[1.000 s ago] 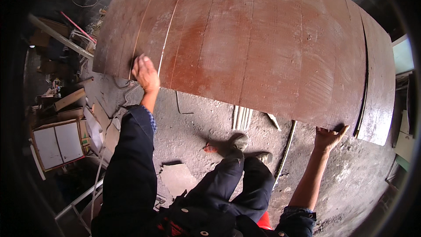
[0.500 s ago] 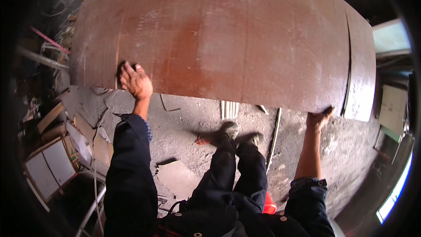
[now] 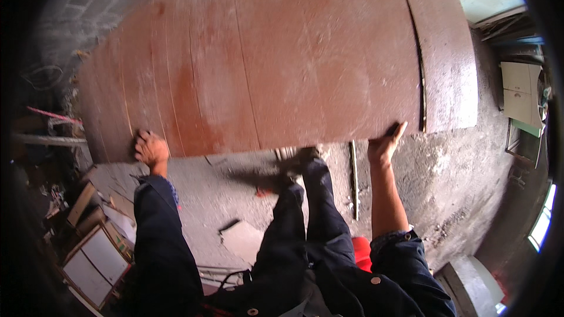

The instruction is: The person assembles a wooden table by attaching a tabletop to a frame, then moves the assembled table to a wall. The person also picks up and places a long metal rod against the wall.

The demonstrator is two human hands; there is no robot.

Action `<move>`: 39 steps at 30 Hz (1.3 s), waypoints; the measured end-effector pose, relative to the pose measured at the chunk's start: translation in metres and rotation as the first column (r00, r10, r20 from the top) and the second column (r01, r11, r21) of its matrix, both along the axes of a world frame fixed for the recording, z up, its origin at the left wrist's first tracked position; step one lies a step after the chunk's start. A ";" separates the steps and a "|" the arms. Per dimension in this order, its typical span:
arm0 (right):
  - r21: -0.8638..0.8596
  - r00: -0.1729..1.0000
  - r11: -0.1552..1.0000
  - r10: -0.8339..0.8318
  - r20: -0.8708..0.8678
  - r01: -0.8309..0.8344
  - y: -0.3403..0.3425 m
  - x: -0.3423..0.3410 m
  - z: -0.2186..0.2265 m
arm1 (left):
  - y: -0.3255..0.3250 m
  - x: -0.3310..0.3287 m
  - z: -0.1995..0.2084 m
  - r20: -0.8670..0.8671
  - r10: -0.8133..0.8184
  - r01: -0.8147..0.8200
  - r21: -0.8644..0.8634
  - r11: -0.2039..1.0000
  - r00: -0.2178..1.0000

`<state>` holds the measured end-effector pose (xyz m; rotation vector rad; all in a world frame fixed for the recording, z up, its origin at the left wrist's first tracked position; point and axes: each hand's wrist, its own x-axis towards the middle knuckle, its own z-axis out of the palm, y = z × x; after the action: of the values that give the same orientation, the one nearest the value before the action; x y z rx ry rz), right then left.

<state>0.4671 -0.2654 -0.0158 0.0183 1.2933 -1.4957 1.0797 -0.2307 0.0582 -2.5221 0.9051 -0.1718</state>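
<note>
The board (image 3: 305,58) is before the legs (image 3: 283,220), a cabinet (image 3: 106,256) left.

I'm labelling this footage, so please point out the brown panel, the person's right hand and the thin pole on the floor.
Panel (image 3: 294,61): head view, middle of its brown face.
Right hand (image 3: 383,145): head view, middle of the hand.
Pole (image 3: 355,179): head view, partway along its visible length.

The board (image 3: 305,53) is reddish-brown with dark lines and pale smears; the sleeves (image 3: 161,229) dark navy; the near-left cabinet (image 3: 106,255) white; the floor (image 3: 194,217) grey.
</note>
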 end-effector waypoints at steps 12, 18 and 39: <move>0.313 0.988 0.944 0.061 0.144 -0.103 0.002 0.016 0.029 | -0.105 -0.070 0.054 -0.283 -0.217 0.197 -0.099 0.975 0.934; 0.272 0.979 0.962 -0.091 0.182 0.039 -0.002 0.028 0.027 | -0.188 -0.058 0.059 -0.350 -0.370 0.327 -0.176 0.928 0.861; 0.095 0.908 0.903 -0.417 -0.044 0.419 -0.005 0.110 0.020 | -0.445 0.068 -0.004 -0.497 -0.565 0.510 -0.258 0.820 0.658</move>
<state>0.5771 -0.2701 0.0038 0.3690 1.4455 -1.7917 1.1479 -0.6756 0.0546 -2.3273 1.9250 0.3817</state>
